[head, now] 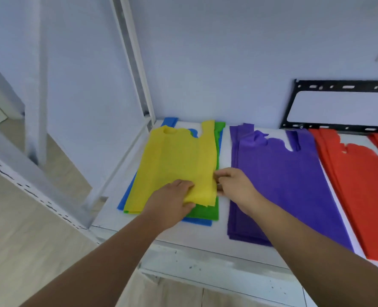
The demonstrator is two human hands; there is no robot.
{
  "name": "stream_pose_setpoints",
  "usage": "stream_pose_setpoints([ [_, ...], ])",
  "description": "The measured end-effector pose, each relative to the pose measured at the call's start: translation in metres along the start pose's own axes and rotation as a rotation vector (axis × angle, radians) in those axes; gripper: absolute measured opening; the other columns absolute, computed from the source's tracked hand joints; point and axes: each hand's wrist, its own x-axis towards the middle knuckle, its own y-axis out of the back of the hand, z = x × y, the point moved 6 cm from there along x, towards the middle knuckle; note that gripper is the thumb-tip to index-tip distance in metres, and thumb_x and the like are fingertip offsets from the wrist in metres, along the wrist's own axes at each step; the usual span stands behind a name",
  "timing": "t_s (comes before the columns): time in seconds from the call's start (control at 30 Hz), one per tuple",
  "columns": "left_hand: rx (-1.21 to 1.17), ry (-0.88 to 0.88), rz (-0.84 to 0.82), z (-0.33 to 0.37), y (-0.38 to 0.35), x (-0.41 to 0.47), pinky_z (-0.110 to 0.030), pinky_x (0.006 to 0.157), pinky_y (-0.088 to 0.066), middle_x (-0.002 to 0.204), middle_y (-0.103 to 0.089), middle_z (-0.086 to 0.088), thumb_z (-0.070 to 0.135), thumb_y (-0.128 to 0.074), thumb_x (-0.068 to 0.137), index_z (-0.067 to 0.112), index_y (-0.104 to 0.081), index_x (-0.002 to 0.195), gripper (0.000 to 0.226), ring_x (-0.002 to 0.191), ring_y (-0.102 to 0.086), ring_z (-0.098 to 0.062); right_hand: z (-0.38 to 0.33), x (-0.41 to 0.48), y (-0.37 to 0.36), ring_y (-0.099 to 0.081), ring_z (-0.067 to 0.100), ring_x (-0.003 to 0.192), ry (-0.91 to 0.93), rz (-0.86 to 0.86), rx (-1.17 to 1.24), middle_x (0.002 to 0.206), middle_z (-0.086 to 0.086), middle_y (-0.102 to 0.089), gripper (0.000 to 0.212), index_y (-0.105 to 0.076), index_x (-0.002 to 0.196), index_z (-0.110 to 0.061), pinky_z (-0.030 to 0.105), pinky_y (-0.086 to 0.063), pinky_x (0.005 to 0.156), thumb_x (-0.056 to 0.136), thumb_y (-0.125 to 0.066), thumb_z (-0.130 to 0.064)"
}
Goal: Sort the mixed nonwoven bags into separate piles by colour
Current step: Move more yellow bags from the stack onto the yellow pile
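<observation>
On mixed stack, both hands pinch yellow bag lower-right edge.

Under the left hand, the yellow bag is matt, faintly grainy nonwoven cloth. Beneath the right hand, the purple bags look equally dull and soft. Beyond both hands, the black bracket looks like painted metal; the white shelf is smooth.

Nothing here can be read: the bags carry no print, label or number (the pale sheet high on the wall is too blurred to tell).
</observation>
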Motion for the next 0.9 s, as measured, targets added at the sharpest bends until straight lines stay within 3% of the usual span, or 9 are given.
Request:
stream_pose_setpoints([
  [0.1,-0.091,-0.029,0.056,-0.016,0.004,0.007,-0.038,0.093,-0.049,0.138,-0.054,0.001,0.02,-0.058,0.092,0.025,-0.044,0.141,0.051,0.115,-0.058,-0.025,0.002,0.0,-0.004,-0.069,0.028,0.078,-0.057,0.075,0.159,0.1,0.021,-0.067,0.03,-0.05,0.124,-0.002,0.034,-0.06,0.067,0.096,-0.039,0.001],
  [0.17,-0.138,-0.034,0.104,-0.026,0.009,0.011,-0.037,0.092,-0.05,0.134,-0.059,0.0,0.019,-0.055,0.094,0.024,-0.046,0.139,0.046,0.113,-0.06,-0.026,0.004,-0.001,-0.006,-0.07,0.028,0.07,-0.104,0.105,0.225,0.094,0.021,-0.067,0.028,-0.048,0.126,0.001,0.035,-0.06,0.065,0.101,-0.043,-0.011],
  [0.33,-0.139,-0.176,0.168,-0.027,0.019,0.008,-0.038,0.082,-0.053,0.123,-0.062,0.003,0.032,-0.053,0.095,0.026,-0.051,0.132,0.037,0.104,-0.062,-0.022,0.009,-0.011,-0.029,-0.074,0.033,0.091,-0.355,-0.112,0.332,0.106,0.023,-0.073,0.073,-0.058,0.119,0.0,0.039,-0.062,0.075,0.089,-0.05,-0.066],
  [0.4,-0.138,-0.264,0.214,-0.022,0.024,-0.001,-0.036,0.081,-0.054,0.121,-0.06,0.006,0.036,-0.055,0.095,0.025,-0.054,0.128,0.034,0.106,-0.06,-0.017,0.007,-0.011,-0.038,-0.073,0.034,0.097,-0.397,-0.217,0.38,0.109,0.022,-0.072,0.076,-0.063,0.12,-0.006,0.043,-0.061,0.08,0.085,-0.05,-0.072],
  [0.53,-0.046,-0.546,0.367,0.001,0.028,-0.031,-0.025,0.077,-0.049,0.108,-0.059,0.003,0.038,-0.054,0.097,0.022,-0.061,0.113,0.024,0.095,-0.056,-0.016,-0.001,-0.004,-0.049,-0.074,0.027,0.084,-0.351,-0.16,0.439,0.107,0.015,-0.074,0.043,-0.06,0.127,-0.009,0.039,-0.063,0.067,0.096,-0.057,-0.038],
  [0.63,-0.054,-0.636,0.297,0.005,0.016,-0.043,-0.027,0.076,-0.052,0.106,-0.063,0.005,0.031,-0.052,0.099,0.022,-0.065,0.106,0.017,0.094,-0.058,-0.014,-0.008,0.0,-0.05,-0.07,0.024,0.075,-0.295,-0.062,0.407,0.097,0.015,-0.071,0.029,-0.057,0.125,0.0,0.03,-0.06,0.051,0.099,-0.054,-0.013],
  [0.77,-0.06,-0.395,0.237,-0.029,0.01,-0.035,-0.032,0.091,-0.053,0.122,-0.064,0.003,0.023,-0.046,0.089,0.021,-0.068,0.115,0.034,0.11,-0.057,-0.016,-0.018,-0.002,-0.038,-0.069,0.025,0.08,-0.267,-0.048,0.487,0.098,0.015,-0.07,0.014,-0.059,0.11,-0.003,0.033,-0.062,0.055,0.099,-0.053,-0.007],
  [0.83,-0.172,-0.098,0.202,-0.06,0.014,-0.024,-0.03,0.077,-0.049,0.11,-0.065,-0.003,0.021,-0.042,0.087,0.017,-0.066,0.111,0.034,0.097,-0.057,-0.021,-0.015,-0.007,-0.024,-0.071,0.021,0.07,-0.292,-0.035,0.387,0.092,0.013,-0.071,0.01,-0.06,0.106,-0.004,0.031,-0.061,0.052,0.097,-0.055,-0.007],
  [0.9,-0.505,0.214,0.156,-0.082,0.024,-0.019,-0.029,0.062,-0.037,0.091,-0.062,-0.014,0.026,-0.028,0.091,0.008,-0.06,0.102,0.038,0.075,-0.051,-0.022,-0.005,-0.012,-0.011,-0.073,0.022,0.069,-0.318,-0.027,0.141,0.094,0.014,-0.073,0.018,-0.062,0.111,-0.002,0.032,-0.06,0.056,0.095,-0.06,-0.01],
])
